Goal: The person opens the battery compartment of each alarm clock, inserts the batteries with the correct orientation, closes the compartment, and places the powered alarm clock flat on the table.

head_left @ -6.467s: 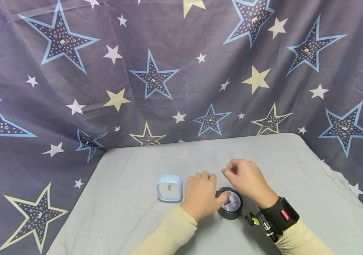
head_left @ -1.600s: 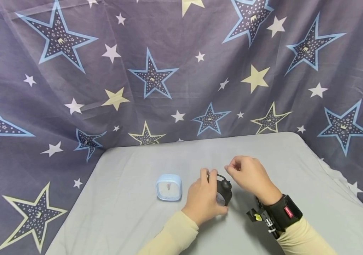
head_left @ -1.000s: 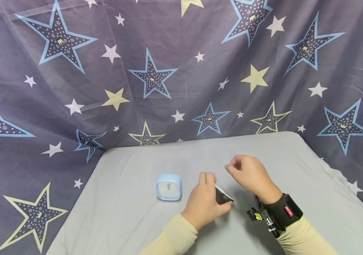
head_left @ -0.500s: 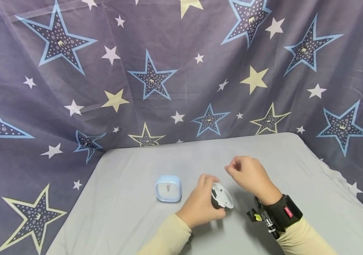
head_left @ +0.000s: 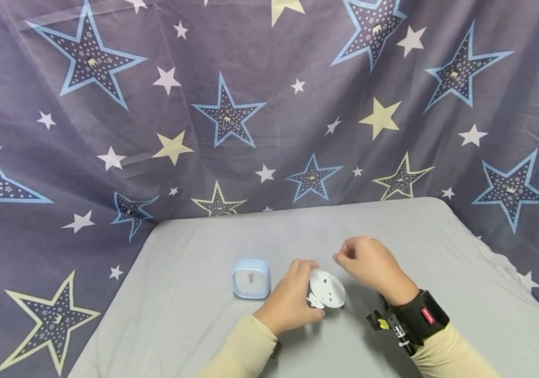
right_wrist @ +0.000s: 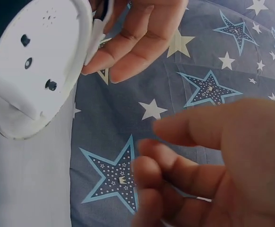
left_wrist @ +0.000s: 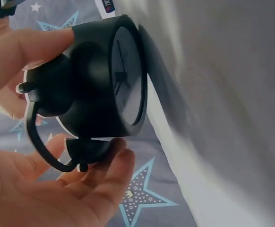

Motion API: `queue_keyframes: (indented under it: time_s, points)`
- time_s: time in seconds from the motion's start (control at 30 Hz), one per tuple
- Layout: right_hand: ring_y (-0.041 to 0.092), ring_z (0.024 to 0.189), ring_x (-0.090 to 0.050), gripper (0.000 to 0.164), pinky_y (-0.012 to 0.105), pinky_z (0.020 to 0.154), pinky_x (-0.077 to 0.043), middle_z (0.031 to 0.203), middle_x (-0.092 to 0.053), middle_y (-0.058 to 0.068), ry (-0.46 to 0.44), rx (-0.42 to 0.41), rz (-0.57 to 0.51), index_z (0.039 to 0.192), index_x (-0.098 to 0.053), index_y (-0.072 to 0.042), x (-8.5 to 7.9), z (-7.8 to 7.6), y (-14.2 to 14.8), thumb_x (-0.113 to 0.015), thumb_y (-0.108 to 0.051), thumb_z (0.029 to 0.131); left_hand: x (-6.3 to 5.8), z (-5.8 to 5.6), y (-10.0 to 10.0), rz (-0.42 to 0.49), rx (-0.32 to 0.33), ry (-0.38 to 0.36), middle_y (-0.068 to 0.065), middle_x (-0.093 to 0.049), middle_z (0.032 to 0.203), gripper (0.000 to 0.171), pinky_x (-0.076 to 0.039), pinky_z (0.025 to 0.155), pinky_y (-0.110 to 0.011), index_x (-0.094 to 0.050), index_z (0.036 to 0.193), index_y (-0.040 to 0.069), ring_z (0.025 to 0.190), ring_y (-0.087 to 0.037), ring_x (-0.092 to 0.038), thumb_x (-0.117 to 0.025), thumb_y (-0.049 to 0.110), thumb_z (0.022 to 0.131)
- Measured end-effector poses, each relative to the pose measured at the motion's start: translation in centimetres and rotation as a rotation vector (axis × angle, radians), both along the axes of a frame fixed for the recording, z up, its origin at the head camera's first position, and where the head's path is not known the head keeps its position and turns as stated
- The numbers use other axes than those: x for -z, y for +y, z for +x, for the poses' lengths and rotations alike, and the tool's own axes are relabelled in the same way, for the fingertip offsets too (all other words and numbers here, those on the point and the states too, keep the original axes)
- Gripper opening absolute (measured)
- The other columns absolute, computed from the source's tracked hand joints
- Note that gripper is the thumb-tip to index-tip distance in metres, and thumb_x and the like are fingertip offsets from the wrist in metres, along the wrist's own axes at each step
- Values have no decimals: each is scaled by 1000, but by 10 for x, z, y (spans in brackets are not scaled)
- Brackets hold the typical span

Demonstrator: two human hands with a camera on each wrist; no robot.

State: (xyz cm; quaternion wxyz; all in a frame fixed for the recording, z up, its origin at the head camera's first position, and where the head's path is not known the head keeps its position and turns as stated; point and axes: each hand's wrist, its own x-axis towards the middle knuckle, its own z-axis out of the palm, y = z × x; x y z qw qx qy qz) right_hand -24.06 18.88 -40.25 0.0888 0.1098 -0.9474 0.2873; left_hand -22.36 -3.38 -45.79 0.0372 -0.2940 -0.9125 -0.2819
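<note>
My left hand [head_left: 290, 300] grips a black twin-bell alarm clock, whose white back [head_left: 328, 290] is turned up toward the head view. In the left wrist view, the thumb presses the side of the clock's black body [left_wrist: 92, 78], and the other fingers lie around one bell [left_wrist: 88, 150]. Its dial [left_wrist: 128, 78] faces the grey cloth there. Small knobs and a battery cover show on the back [right_wrist: 38, 56] in the right wrist view. My right hand [head_left: 369, 266], fingers loosely curled around nothing, hovers just right of the clock.
A light blue square clock [head_left: 251, 264] stands on the grey cloth-covered table [head_left: 194, 294], left of my left hand. Behind the table hangs a dark star-patterned curtain [head_left: 260, 52]. A black wrist strap with a small device [head_left: 416, 320] sits on my right wrist.
The black alarm clock, earlier dial up beside the left hand, was gripped, tipped and turned over by it, so the white back now shows. The right hand stays nearly in place.
</note>
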Motion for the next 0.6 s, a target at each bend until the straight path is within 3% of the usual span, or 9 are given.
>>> queue_keyframes:
  time_s: [0.3,0.6]
  points:
    - [15,55,-50,29,32,53,-40,58,-54,-5,-131,-38,70,67,-63,-20,5,2,-2,-71,-33,92,6,-2,0,-6,-14,-46,-5,-48,143,102,-51,107,-36,-41,151,11,123,-20,-61,-94,26,65]
    - [15,53,-49,30,31,50,-38,58,-54,-4,-189,-55,110,63,-63,-20,9,4,-6,-74,-32,88,9,-5,-1,-39,3,-34,-8,-50,141,103,-50,108,-35,-39,151,10,122,-22,-62,-95,22,66]
